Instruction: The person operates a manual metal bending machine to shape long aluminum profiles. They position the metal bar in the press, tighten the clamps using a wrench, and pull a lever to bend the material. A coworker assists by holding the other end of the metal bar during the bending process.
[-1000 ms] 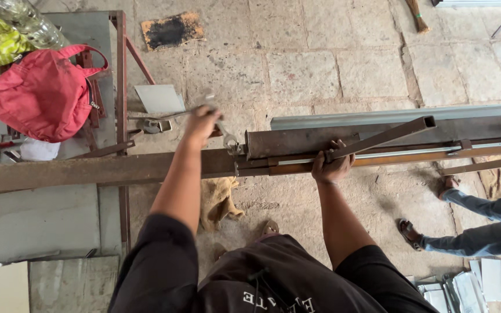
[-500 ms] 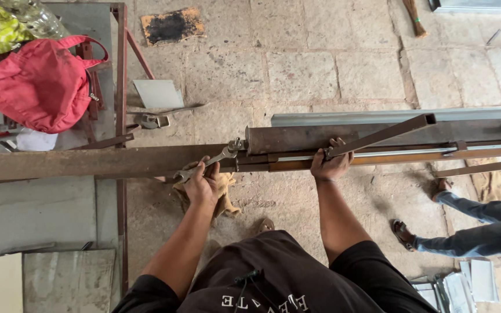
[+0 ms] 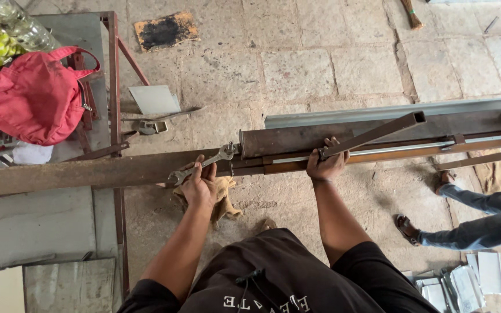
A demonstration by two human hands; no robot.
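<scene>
Now the long rusty beam (image 3: 88, 171) spans across in front of me, brown and flaky; my right hand (image 3: 327, 165) wraps closed around its rail, and my left hand (image 3: 199, 186) grips a double-ended silver wrench (image 3: 203, 164) lying slanted on the beam.

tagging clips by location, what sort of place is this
Probably a metalworking or fabrication workshop: a long rusty steel beam, a spanner in the left hand, and sheet-metal pieces on the stone floor.

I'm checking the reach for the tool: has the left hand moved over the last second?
Yes. The left hand came back from the floor side of the rusty beam to its near edge, now holding a wrench.
</scene>
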